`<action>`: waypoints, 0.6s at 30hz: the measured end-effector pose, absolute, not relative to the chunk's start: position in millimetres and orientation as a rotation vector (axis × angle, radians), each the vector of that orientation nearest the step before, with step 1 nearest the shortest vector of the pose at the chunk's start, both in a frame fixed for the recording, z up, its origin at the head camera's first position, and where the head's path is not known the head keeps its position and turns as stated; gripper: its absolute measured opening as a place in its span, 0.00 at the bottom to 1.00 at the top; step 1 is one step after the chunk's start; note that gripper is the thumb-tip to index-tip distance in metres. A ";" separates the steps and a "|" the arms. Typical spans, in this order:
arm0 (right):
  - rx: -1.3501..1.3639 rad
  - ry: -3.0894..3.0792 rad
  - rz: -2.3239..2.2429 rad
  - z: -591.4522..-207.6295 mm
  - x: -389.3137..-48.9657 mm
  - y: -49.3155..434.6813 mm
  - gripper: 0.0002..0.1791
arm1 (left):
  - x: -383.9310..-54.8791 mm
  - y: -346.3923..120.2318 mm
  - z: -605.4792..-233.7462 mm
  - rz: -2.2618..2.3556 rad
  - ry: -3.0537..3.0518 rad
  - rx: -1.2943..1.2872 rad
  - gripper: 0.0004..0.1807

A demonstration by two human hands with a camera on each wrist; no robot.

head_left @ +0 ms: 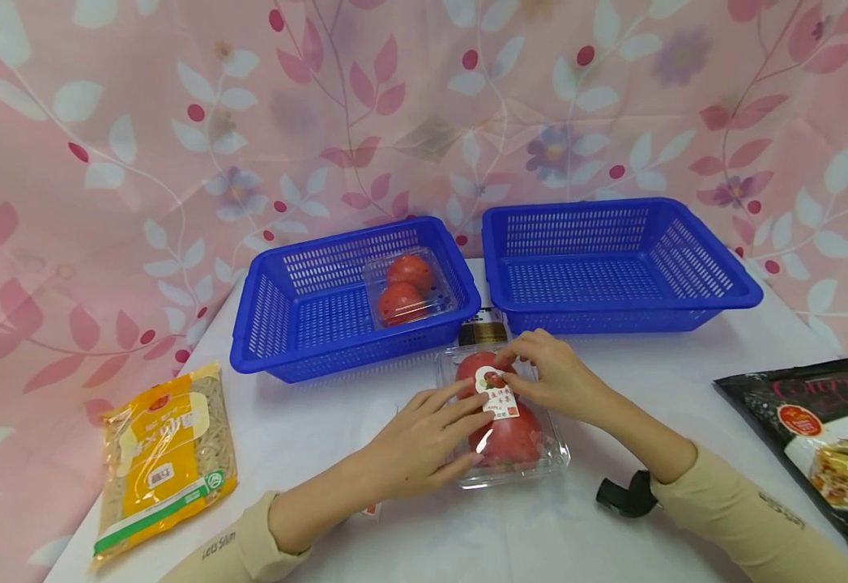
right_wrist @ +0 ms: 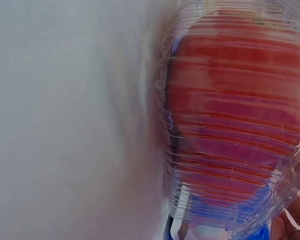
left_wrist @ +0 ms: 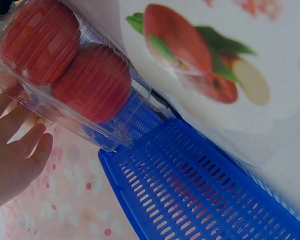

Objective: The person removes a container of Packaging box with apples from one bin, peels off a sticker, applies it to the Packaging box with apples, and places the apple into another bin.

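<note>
we see the left hand point(head_left: 431, 437) with fingers fairly straight and released, laid over one clear box point(head_left: 556, 455) of two red fruits point(head_left: 509, 441). the right hand point(head_left: 551, 376) bends over its far end, fingers at the lid's one label point(head_left: 498, 398); whether they pinch it, we cannot tell. the box sits beneath both, on the white surface point(head_left: 424, 551). we count two bags at the sides, one yellow bag point(head_left: 164, 453), one black bag point(head_left: 795, 421). beyond, we count two blue baskets, the left basket point(head_left: 365, 356) holding a second box point(head_left: 441, 304) with two red fruits, the right basket point(head_left: 628, 320) beside it.
</note>
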State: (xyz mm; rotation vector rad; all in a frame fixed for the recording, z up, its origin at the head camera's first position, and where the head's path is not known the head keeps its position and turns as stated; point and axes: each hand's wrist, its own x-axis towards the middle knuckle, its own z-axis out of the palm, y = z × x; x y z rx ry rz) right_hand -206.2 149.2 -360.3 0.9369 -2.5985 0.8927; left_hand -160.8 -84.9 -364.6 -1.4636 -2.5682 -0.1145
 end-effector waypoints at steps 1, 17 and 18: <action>0.935 -2.601 0.890 -360.3 -206.4 149.0 0.08 | -160.6 -85.0 -364.7 -0.114 -2.567 -1.464 0.28; 0.878 -2.658 0.794 -360.2 -203.2 150.5 0.07 | -154.1 -88.1 -366.6 -0.140 -2.610 -1.446 0.27; 0.872 -2.665 0.780 -359.8 -202.3 150.5 0.08 | -153.6 -88.0 -366.7 -0.142 -2.629 -1.443 0.28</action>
